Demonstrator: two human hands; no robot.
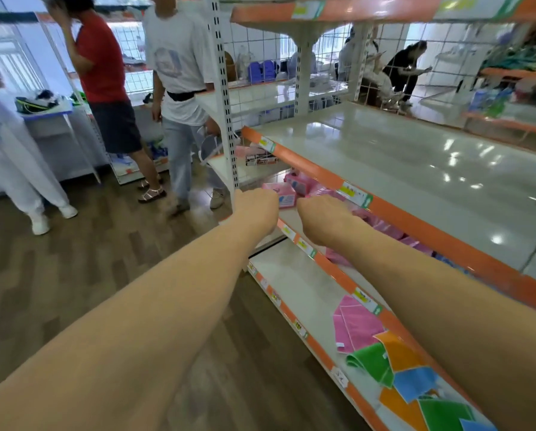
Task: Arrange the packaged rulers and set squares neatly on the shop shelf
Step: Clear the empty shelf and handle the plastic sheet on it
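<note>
Step in hand: the left hand [256, 209] and the right hand [324, 219] are being held out side by side at the left end of the middle shelf [333, 272], under the front lip of the bare upper shelf [416, 169]. This is being judged as a reach for stock to be straightened, and the arranging is being judged as not yet far along.

Fingers: only the backs of both hands are being shown to the camera. The fingers are being hidden beyond the knuckles, so it cannot be told whether they are spread, pressed together or pinching anything.

Task's thing: no ruler or set square is being made out with certainty. Flat pink packs [388, 230] are lying loosely along the middle shelf to the right of the right hand, partly hidden by the lip above; these are being taken, as a judgement only, for the packaged goods. A pink box [284, 195] is standing just beyond the left hand, between the two hands; contact cannot be confirmed.

Next move: a firm hold on one pack is being called for, then squaring against the shelf's front edge.

Coloured cloths [358, 328] are lying on the lower shelf [291, 275].
</note>
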